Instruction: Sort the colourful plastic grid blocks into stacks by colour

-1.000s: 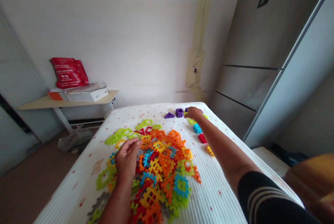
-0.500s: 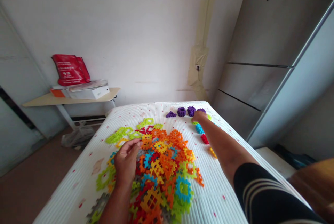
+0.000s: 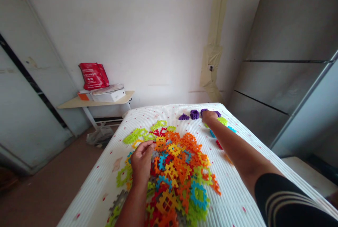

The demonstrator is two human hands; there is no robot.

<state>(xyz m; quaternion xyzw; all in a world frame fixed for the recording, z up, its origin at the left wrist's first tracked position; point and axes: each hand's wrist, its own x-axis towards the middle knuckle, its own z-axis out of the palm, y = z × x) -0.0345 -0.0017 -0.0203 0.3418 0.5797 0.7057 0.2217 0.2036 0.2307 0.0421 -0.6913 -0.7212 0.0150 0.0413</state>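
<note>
My left hand [image 3: 142, 158] is at the left edge of a big pile of plastic interlocking pieces [image 3: 182, 165], orange, yellow, green, blue, red and grey. Its thumb and fingertips are pinched together; whatever is between them is too small to make out. Far off at the back right, my right hand [image 3: 210, 116] reaches down among the sorted pieces, its fingers curled and mostly hidden behind its back. Beside it stand purple stacked pieces [image 3: 194, 114] and a purple triangular piece [image 3: 184, 117]. Green pieces [image 3: 222, 121] lie just to its right.
Blue pieces [image 3: 212, 133] and red pieces [image 3: 219, 145] lie along my right forearm. Loose green pieces [image 3: 136, 135] spread left of the pile. A white ribbed cover [image 3: 105, 188] lies beneath everything. Beyond it are a side table [image 3: 76, 104] and a grey fridge [image 3: 266, 86].
The whole view has swung left, so everything appears farther right. My right hand has shifted slightly among the purple and green pieces. My left hand stays pinched at the pile's edge.
</note>
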